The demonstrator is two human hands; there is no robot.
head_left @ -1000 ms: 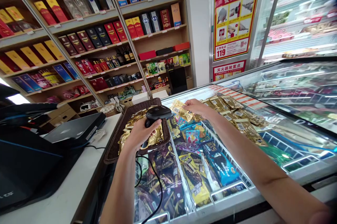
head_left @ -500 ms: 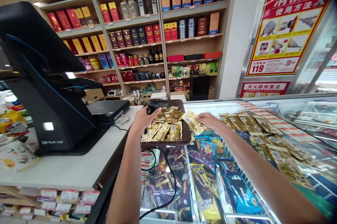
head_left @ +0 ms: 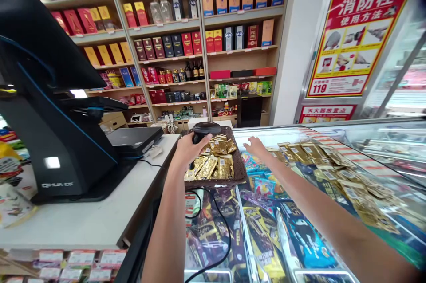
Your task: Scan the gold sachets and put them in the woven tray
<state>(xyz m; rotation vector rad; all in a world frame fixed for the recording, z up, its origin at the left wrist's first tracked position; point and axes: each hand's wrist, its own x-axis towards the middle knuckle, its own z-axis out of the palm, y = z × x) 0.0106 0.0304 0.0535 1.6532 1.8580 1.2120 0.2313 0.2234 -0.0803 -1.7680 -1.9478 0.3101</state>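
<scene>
I saw the left hand point(head_left: 188, 149) gripping a scanner point(head_left: 206, 127) over the basket point(head_left: 240, 167) of packets point(head_left: 207, 167); beside the basket the right hand point(head_left: 255, 146) hung, fingers loosely open.

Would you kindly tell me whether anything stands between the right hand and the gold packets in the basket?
Only the wicker basket's right rim lies visibly between the right hand and the gold packets.

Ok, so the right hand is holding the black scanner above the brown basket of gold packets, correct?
Not the right hand: the head view shows the left hand holding the black scanner above the brown basket of gold packets.
</scene>
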